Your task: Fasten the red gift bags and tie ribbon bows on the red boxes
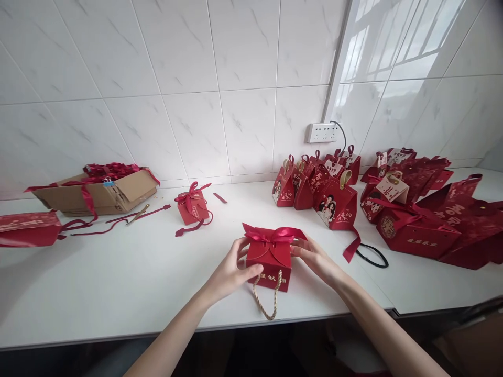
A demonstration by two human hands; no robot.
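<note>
A red gift box [269, 262] stands near the front edge of the white counter, with a satin ribbon bow [275, 236] across its top. From its front face hangs a twisted gold rope handle [271, 314], drooping towards the edge. My left hand [238, 267] grips the box's left side, thumb on the front face. On the other side my right hand [312, 256] holds the upper right side near the bow's end; some of its fingers are hidden behind the box.
Left: a cardboard box [98, 201] full of red ribbon, scissors [137, 213], and a red box [29, 230]. Behind stands a smaller bowed box [192, 205]. Right: several upright red gift boxes [338, 204], a black loop [371, 256] and more piled boxes [418, 235]. A power strip [323, 133] hangs on the tiled wall.
</note>
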